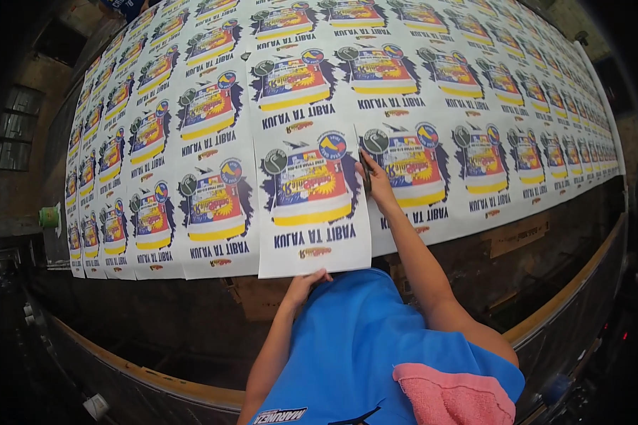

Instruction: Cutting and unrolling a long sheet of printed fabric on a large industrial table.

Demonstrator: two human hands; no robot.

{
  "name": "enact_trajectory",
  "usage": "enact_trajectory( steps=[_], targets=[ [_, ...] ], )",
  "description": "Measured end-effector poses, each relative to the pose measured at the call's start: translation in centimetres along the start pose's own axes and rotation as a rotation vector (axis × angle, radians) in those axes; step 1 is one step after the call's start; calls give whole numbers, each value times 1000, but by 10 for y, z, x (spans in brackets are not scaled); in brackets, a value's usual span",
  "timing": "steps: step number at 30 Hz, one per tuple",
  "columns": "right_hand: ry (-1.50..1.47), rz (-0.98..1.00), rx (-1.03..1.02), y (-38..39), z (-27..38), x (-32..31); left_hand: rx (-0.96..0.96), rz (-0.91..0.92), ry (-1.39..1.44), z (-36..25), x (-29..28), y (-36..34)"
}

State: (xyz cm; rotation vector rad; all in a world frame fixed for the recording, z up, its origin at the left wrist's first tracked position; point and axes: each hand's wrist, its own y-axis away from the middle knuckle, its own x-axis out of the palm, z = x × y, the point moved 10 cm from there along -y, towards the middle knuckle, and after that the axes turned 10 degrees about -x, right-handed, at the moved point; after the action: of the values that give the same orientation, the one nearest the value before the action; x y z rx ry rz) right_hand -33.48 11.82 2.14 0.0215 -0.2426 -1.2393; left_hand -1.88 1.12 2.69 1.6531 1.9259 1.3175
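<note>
A wide white sheet printed with repeated upside-down panels of a yellow, red and blue pack lies over the table. One printed panel in front of me is parted from its right neighbour along a slit. My right hand is closed round a narrow dark tool that looks like scissors, at that slit; its tip is hard to make out. At the panel's near edge, my left hand pinches the sheet from below, its thumb and fingers closed on the border.
A wooden rail curves across in front of the dark space below the sheet. Brown cardboard shows under the sheet at the right. A green-and-white roll stands off the left edge. Part of another person's blue clothing appears far left.
</note>
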Motion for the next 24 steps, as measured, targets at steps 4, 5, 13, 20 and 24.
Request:
enact_trajectory(
  steps=[4, 5, 13, 20, 24],
  targets=[
    [50, 50, 177, -61, -5, 3, -26, -68, -31, -14, 0, 11],
    [0, 37, 120, -83, -6, 3, -69, -65, -11, -11, -2, 12],
    [73, 112, 67, -230, 10, 25, -240, -124, 152, -3, -11, 25],
    [167, 132, 70, -341, 15, 42, -292, -169, 262, -3, -7, 36],
    [219, 112, 67, -411, 17, 61, -330, -202, 204, 1, -13, 39]
  ],
)
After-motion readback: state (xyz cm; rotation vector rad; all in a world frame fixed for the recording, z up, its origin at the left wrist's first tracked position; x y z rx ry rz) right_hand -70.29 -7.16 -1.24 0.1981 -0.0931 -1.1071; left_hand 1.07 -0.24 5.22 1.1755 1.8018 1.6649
